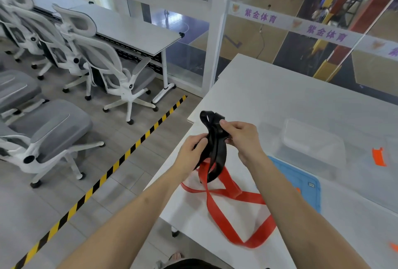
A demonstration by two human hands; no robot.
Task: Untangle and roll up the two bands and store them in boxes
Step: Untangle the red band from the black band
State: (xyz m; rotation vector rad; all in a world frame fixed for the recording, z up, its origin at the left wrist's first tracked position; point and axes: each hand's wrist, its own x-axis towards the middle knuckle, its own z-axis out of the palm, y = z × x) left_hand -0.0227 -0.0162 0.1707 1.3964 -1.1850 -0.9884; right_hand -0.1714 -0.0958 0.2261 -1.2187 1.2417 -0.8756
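Note:
A black band (215, 150) is held up above the white table (280, 100), bunched into loops. My left hand (191, 150) grips its lower left side. My right hand (241, 137) pinches its upper part from the right. The black band's lower loop hangs down and touches a red band (239, 210), which lies twisted in loose loops on the table near its left edge. A clear plastic box (312, 146) with orange latches stands on the table to the right of my hands.
A blue lid or mat (301, 184) lies under my right forearm beside the box. Grey office chairs (103, 64) and another desk stand on the left. Yellow-black floor tape (120, 158) runs along the table's left side. Glass walls stand behind.

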